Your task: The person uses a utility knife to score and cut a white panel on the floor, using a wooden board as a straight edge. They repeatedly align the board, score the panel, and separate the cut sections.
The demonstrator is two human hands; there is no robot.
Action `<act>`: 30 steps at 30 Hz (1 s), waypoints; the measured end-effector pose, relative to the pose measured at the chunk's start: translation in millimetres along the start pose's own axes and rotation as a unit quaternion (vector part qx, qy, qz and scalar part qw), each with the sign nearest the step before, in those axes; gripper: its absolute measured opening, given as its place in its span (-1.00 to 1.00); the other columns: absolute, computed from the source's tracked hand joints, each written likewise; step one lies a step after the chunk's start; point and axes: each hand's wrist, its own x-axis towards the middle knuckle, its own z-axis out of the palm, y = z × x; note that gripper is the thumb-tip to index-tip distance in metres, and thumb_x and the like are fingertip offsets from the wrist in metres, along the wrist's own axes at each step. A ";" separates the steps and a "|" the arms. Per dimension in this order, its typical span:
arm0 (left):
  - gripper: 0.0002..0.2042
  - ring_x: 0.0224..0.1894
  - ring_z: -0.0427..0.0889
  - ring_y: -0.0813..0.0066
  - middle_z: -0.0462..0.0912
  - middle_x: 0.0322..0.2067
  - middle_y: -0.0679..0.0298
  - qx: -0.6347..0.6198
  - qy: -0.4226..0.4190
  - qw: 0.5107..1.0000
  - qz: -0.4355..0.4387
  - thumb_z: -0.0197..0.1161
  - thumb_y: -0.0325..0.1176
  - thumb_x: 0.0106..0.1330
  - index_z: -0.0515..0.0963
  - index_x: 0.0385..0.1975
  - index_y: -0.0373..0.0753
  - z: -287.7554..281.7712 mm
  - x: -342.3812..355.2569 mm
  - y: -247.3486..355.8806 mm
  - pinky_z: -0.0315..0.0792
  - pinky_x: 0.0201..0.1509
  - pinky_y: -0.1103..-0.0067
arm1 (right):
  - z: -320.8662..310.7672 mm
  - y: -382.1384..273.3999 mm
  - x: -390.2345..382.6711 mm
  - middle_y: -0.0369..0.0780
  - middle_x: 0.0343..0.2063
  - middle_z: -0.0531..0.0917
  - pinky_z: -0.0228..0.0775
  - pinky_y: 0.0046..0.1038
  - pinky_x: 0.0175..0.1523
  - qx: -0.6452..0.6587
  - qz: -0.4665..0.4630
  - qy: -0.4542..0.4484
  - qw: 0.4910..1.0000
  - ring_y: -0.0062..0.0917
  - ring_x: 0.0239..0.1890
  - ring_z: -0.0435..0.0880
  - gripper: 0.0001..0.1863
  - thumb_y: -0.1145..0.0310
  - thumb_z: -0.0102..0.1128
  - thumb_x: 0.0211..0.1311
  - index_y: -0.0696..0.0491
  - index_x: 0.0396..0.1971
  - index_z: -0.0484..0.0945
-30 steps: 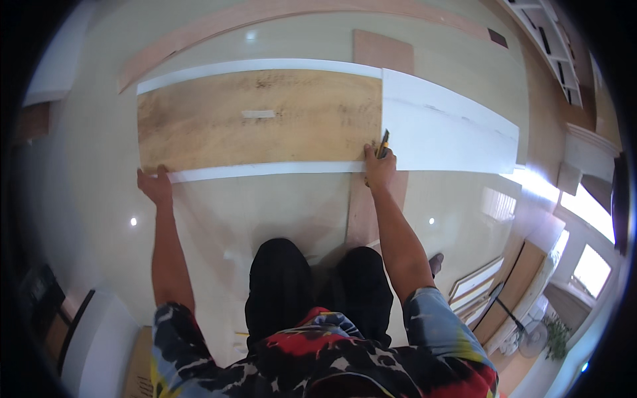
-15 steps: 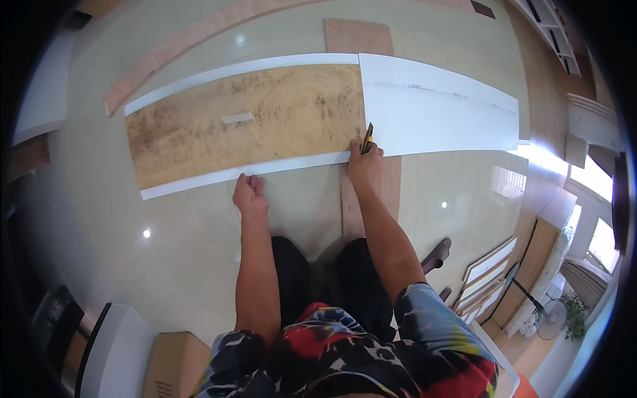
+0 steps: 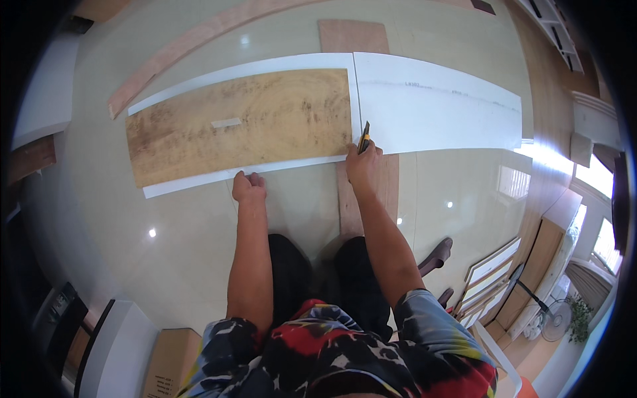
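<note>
A person crouches on a glossy tiled floor. The left hand, fingers curled, presses on the near edge of a long white sheet. The right hand grips a yellow-and-black utility knife, its tip at the right end of the wood-grain panel lying on the sheet. A reddish board lies beyond, partly under the sheet.
</note>
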 end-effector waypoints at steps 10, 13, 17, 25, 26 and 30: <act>-0.72 -0.10 0.59 0.33 0.57 -0.13 0.22 0.000 -0.113 0.993 -0.026 0.28 -0.24 0.36 0.48 -0.04 -0.21 -0.6 10.7 21.3 0.51 -0.08 0.33 | 12.8 -23.5 -30.0 0.07 -0.15 0.60 0.46 -0.13 0.01 0.020 0.055 -0.063 0.996 -0.07 -0.04 0.60 -0.44 0.06 0.36 0.13 0.25 -0.07 0.52; -0.78 -0.18 0.58 0.41 0.60 -0.20 0.28 0.104 -0.079 0.990 0.053 0.29 -0.25 0.37 0.51 -0.09 -0.17 5.3 2.8 20.3 0.50 -0.11 0.43 | 22.5 -8.9 -47.9 -0.01 -0.41 0.66 0.48 -0.14 -0.16 0.018 0.017 -0.104 0.994 -0.06 -0.30 0.67 -0.48 0.02 0.38 0.10 0.23 -0.24 0.57; -0.87 -0.31 0.57 0.53 0.61 -0.31 0.35 0.086 -0.210 0.969 0.095 0.29 -0.30 0.39 0.49 -0.25 -0.15 -62.3 41.2 56.1 0.49 -0.20 0.53 | 24.9 -0.2 -80.0 -0.21 -0.56 0.65 0.45 -0.27 -0.34 0.204 0.133 -0.241 0.939 -0.33 -0.49 0.64 -0.56 0.04 0.40 0.14 0.17 -0.33 0.60; -0.91 -0.23 0.65 0.51 0.67 -0.23 0.32 0.146 -0.336 0.928 0.067 0.24 -0.38 0.41 0.48 -0.20 -0.15 -139.5 -47.5 60.4 0.56 -0.13 0.53 | -42.5 34.5 -117.1 -0.23 -0.24 0.69 0.54 -0.48 -0.19 0.468 0.201 -0.336 0.792 -0.57 -0.22 0.66 -0.55 0.30 0.46 0.14 0.18 -0.03 0.55; -0.88 -0.18 0.67 0.49 0.68 -0.19 0.31 0.139 -0.372 0.916 0.057 0.24 -0.38 0.41 0.50 -0.14 -0.16 -138.6 -68.9 57.2 0.58 -0.06 0.48 | -67.3 36.3 -115.0 -0.21 -0.19 0.68 0.56 -0.46 -0.14 0.484 0.210 -0.349 0.775 -0.55 -0.18 0.67 -0.52 0.33 0.44 0.14 0.20 0.01 0.52; -0.74 -0.02 0.68 0.37 0.68 -0.04 0.23 0.214 -0.470 0.856 0.020 0.22 -0.45 0.39 0.50 0.05 -0.21 -149.0 -106.1 30.3 0.57 0.07 0.34 | -162.2 51.0 -132.8 -0.12 -0.07 0.64 0.60 -0.34 0.03 0.561 0.205 -0.283 0.751 -0.39 -0.10 0.70 -0.48 0.48 0.32 0.16 0.25 0.12 0.41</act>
